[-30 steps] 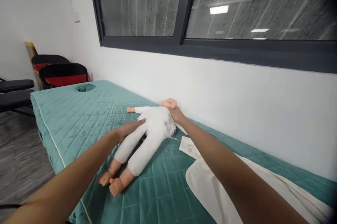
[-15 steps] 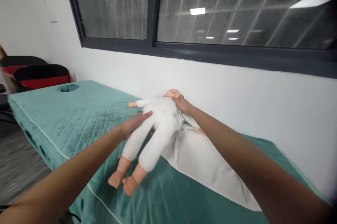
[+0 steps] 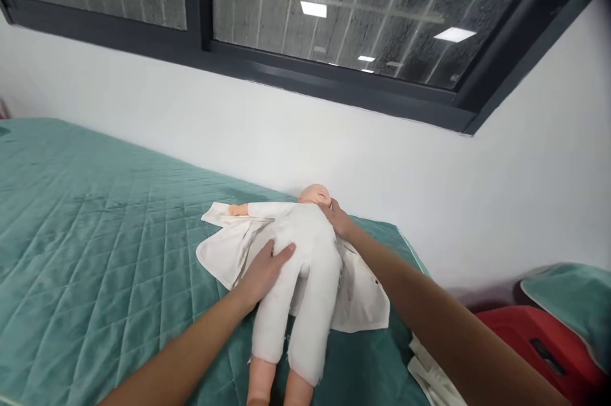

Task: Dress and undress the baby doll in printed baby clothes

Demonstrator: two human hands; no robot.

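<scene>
A baby doll (image 3: 305, 266) in a white body suit lies face up on a white cloth (image 3: 224, 250) spread over the teal quilted bed (image 3: 95, 234). My left hand (image 3: 265, 269) grips the doll at the hip and upper leg. My right hand (image 3: 338, 218) holds it at the neck and shoulder, just under the bare head (image 3: 315, 193). One doll arm sticks out to the left over the cloth. The doll's feet run off the lower edge of the view.
A white wall with a dark-framed window (image 3: 334, 24) runs along the far side of the bed. At the right, past the bed's end, stands a red object (image 3: 534, 342) with a teal cushion (image 3: 573, 304) above it. More white cloth (image 3: 429, 374) lies by the bed's right edge.
Both hands have carried the doll to the right along the bed and set it down on the white cloth. The view swung right with it; the chairs at the left are gone from sight.
</scene>
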